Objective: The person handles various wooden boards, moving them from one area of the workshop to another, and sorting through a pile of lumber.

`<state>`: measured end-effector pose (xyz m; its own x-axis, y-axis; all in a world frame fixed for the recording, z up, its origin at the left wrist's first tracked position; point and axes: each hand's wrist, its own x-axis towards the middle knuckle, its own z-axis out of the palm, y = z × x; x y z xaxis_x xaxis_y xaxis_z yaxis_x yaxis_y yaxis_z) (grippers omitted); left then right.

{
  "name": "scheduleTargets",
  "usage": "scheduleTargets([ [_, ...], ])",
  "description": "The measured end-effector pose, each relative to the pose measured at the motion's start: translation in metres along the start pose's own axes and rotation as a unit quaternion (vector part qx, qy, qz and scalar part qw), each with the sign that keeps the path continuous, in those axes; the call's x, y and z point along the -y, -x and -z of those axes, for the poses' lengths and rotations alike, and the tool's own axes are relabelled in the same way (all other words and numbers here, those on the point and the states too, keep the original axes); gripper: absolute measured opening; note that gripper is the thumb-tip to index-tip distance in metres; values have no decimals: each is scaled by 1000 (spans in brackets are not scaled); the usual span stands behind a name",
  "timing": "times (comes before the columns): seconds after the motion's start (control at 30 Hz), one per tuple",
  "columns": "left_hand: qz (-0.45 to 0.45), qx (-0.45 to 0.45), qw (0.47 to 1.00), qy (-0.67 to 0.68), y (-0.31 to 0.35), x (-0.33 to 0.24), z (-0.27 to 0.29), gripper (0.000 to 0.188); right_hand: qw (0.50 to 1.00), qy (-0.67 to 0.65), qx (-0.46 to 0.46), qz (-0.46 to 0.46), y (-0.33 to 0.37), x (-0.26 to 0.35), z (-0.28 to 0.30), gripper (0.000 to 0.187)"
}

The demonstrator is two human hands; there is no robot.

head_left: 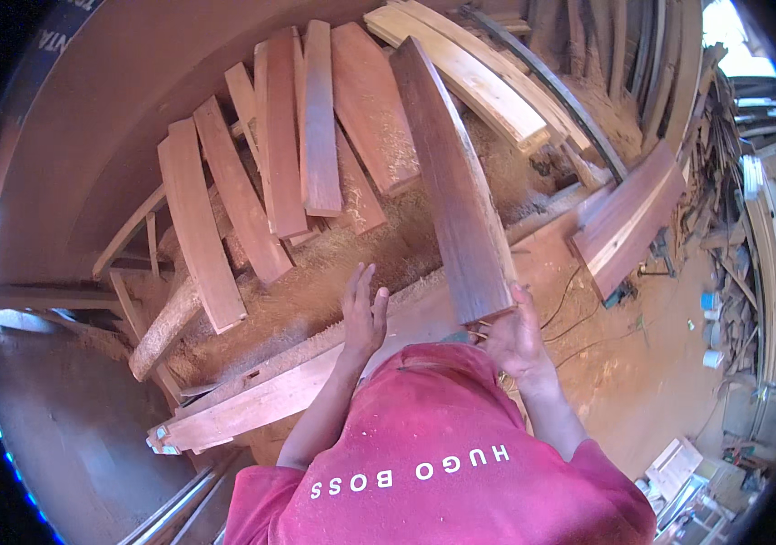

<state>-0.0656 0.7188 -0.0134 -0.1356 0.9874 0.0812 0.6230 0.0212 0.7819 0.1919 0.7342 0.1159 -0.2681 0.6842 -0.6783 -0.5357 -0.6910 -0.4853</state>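
My right hand [515, 338] grips the near end of a long dark brown wooden board [456, 186], its thumb against the board's edge. The board slants up and away from me, its far end resting near other planks; one long edge is rough and paler. My left hand [365, 311] is raised to the left of the board, fingers stretched out, holding nothing. Beneath it runs a long pale workbench beam [270, 400]. Beyond the hands several reddish planks lean side by side, among them a wide plank [374, 104] and a narrower plank [204, 222].
Pale yellow boards [465, 73] lie at the far right of the planks. Sawdust and shavings [315, 263] cover the area under them. A reddish board with a light streak [633, 218] lies to the right. Stacked offcuts [706, 145] line the wall, and cables [574, 313] trail over the floor.
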Motion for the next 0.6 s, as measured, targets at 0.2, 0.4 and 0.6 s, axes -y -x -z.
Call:
scheduleTargets([
  [0.2, -8, 29, 1000, 7, 18, -7, 12, 50, 999, -18, 36, 6, 16, -18, 22, 86],
  [0.4, 2, 31, 999, 23, 42, -1, 27, 49, 996, -1, -15, 85, 20, -30, 42, 60],
  [0.6, 35, 75, 997, 2, 57, 2, 27, 51, 945, 201, -129, 221, 9, -22, 47, 28],
])
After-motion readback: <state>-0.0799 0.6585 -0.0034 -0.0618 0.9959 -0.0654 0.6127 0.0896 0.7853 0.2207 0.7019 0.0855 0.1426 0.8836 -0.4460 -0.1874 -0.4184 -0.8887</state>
